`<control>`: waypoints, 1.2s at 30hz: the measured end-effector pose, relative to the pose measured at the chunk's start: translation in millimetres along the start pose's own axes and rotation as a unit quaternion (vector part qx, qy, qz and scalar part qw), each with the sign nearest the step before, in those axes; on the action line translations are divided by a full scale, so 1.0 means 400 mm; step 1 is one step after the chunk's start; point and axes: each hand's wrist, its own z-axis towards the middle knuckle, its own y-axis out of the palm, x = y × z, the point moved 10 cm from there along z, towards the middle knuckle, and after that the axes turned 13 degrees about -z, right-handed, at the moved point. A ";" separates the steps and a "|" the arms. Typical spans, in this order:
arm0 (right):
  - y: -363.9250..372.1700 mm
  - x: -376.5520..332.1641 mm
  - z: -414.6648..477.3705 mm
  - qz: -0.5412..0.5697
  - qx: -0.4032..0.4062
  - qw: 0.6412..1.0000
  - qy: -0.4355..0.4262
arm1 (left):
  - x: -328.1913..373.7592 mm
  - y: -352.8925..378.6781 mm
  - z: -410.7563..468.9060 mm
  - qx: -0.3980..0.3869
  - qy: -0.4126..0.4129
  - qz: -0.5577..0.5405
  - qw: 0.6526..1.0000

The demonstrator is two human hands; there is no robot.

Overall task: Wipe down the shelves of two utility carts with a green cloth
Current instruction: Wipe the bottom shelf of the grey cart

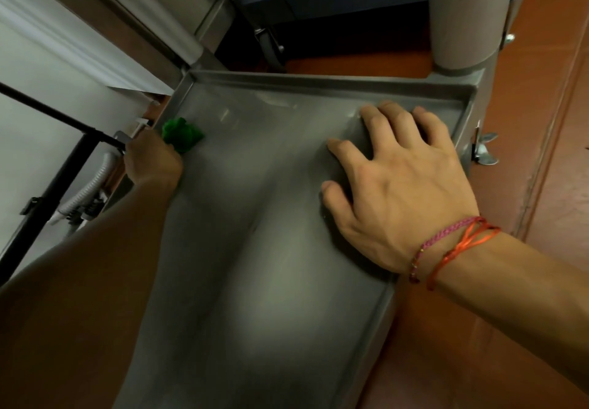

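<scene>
Hands are both on the cart shelf (255,249), a gray metal tray with a low rim. The left hand (153,163) is at the far left corner of the shelf. It is closed around the green cloth (182,134). A bunched lump of the cloth sticks out past the hand and touches the shelf just beside the left rim. The right hand (398,192) lies flat on the shelf near the far right corner. Its fingers are spread wide and straight, and it holds nothing. Two string bracelets (452,243), one pink and one orange, go around the right wrist. A thick gray post (462,10) stands at the far right corner of the shelf. A small wing nut (484,149) sticks out from the right side of the shelf. Off the left side of the shelf are a black stand (47,192) and a gray ribbed hose (92,185). Orange-brown floor (541,106) shows to the right of the shelf.
</scene>
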 end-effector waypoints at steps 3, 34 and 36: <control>-0.003 0.002 0.002 0.004 0.005 1.000 0.002 | 0.006 -0.004 0.003 0.007 -0.004 0.002 1.000; -0.005 0.001 -0.001 0.002 0.010 1.000 -0.004 | 0.196 -0.032 -0.222 -0.046 0.155 -0.011 0.987; -0.012 0.006 -0.002 0.015 0.018 1.000 0.005 | 0.206 -0.040 -0.246 -0.055 0.146 -0.024 0.988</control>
